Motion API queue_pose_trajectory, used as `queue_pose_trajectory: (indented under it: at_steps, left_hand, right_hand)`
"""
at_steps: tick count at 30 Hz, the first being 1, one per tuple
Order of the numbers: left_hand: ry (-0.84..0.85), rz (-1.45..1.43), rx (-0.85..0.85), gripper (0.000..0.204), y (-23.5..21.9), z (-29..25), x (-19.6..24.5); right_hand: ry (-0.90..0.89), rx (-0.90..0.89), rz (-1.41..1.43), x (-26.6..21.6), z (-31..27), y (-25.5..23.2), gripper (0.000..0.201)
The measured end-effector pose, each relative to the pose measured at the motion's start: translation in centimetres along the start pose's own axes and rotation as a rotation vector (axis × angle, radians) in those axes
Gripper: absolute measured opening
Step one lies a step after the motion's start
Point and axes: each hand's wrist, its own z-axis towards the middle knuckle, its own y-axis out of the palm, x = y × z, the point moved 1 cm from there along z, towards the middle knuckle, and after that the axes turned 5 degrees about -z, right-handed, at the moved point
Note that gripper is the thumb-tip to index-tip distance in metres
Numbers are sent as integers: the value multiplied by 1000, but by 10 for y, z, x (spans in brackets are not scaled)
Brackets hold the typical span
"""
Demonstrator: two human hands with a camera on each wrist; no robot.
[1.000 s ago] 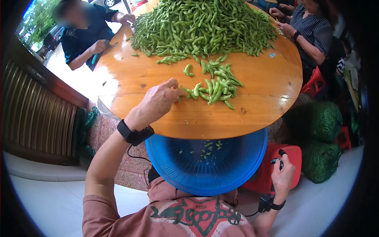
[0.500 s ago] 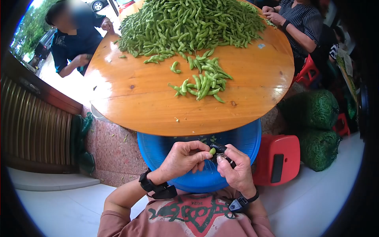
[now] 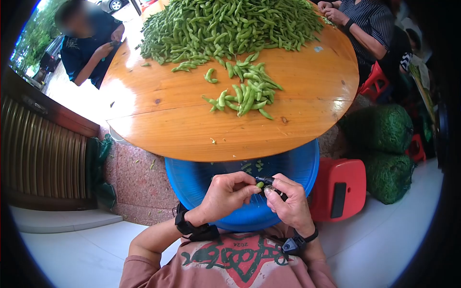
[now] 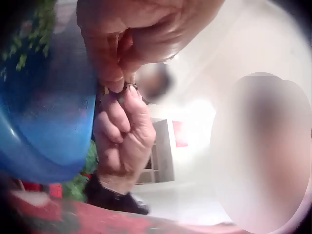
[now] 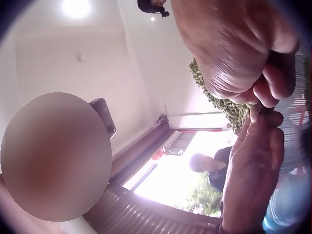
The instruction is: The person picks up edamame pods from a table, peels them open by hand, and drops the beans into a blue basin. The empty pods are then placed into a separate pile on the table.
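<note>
My left hand (image 3: 224,196) pinches a green soybean pod (image 3: 260,185) between thumb and forefinger, over the blue basin (image 3: 174,185). Right beside it, my right hand (image 3: 294,204) grips a small black tool (image 3: 265,180) with a bit of metal showing. The tool meets the pod at the fingertips; its kind is hard to make out. Both wrist views show the two hands fingertip to fingertip, with pod and tool mostly hidden. Inside the basin lie several small green pieces. A loose group of pods (image 3: 247,98) rests on the wooden table (image 3: 168,125) beyond.
A large heap of pods (image 3: 225,33) covers the table's far side. One person (image 3: 84,45) sits at the left and another (image 3: 367,31) at the right. A red stool (image 3: 353,187) stands right of the basin, with full green mesh bags (image 3: 379,127) behind it.
My left hand has come back from the table to the basin with a pod. My right hand has moved in from over the red stool, bringing the black tool to the pod.
</note>
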Motion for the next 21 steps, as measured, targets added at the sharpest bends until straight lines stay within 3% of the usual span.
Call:
queue_pose_trajectory:
  at_steps: [1, 2, 4, 6, 7, 9, 11, 12, 14, 18, 20, 21]
  left_hand:
    - [-132, -156, -57, 13, -2, 0, -5]
    - [-135, -157, -58, 13, -3, 0, -9]
    - [-367, -727, -215, 13, -4, 0, -18]
    - [-383, -793, -290, 12, -7, 1, -23]
    - [-365, -736, -265, 13, -8, 1, -23]
    - [-347, -676, -238, 14, -10, 1, -18]
    - [-9, 355, -117, 15, -12, 1, -4]
    - [-9, 353, -116, 15, -13, 2, -6]
    - [360, 635, -67, 13, -18, 2, -8]
    - [404, 817, -29, 14, -28, 5, -8]
    - [228, 664, -31, 9, -27, 5, 0]
    - [236, 666, -31, 9, -22, 5, 5]
  right_hand:
    - [3, 1, 1, 0, 0, -2, 8]
    - [64, -57, 89, 0, 1, -6, 8]
    - [126, -114, 177, 2, 2, -10, 7]
    - [209, -195, 325, 5, 3, -11, 4]
    - [210, -197, 325, 8, 4, -8, 4]
    - [-398, 5, -421, 6, 8, 1, 7]
    - [-405, 16, -524, 6, 8, 6, 10]
    - [-410, 25, -629, 7, 7, 7, 13]
    - [-378, 35, -667, 10, 7, 3, 17]
    - [-264, 130, -667, 12, 5, -4, 13]
    - [-198, 94, -507, 7, 4, -2, 11]
    - [-205, 98, -509, 5, 6, 0, 11]
